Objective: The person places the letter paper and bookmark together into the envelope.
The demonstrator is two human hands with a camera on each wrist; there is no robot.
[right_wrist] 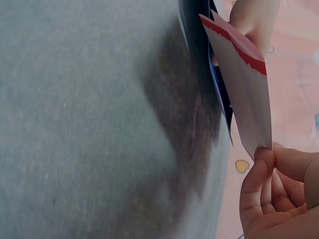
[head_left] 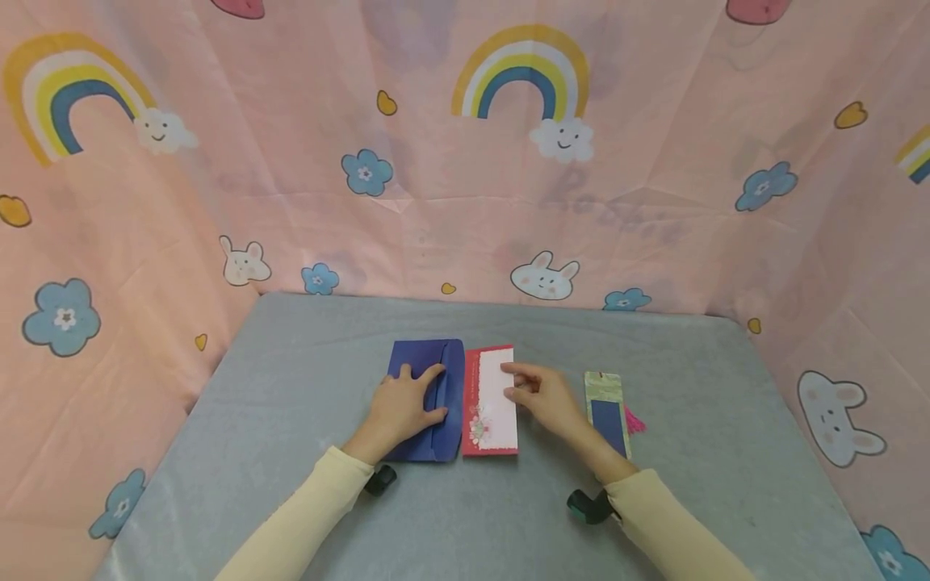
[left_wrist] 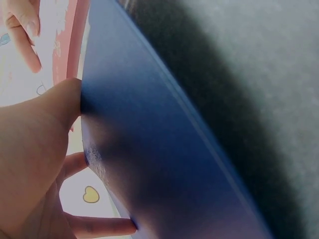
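In the head view a dark blue envelope (head_left: 452, 403) lies left of centre. My left hand (head_left: 398, 407) rests on it with thumb and fingers spread. The left wrist view shows this envelope (left_wrist: 149, 109) close up, with the thumb and fingers at its edge. Right beside the envelope's flap is a folded red and pale pink card (head_left: 497, 411) with printed flowers. My right hand (head_left: 548, 397) pinches the card's right edge between thumb and fingertips. In the right wrist view the folded card (right_wrist: 244, 94) stands over the table, its near end in the fingers.
A green and dark blue bookmark (head_left: 609, 424) with a pink tassel (head_left: 634, 421) lies beyond my right forearm. Everything is on a grey cloth-covered table (head_left: 291, 387). A pink patterned curtain (head_left: 436, 226) encloses the back and sides.
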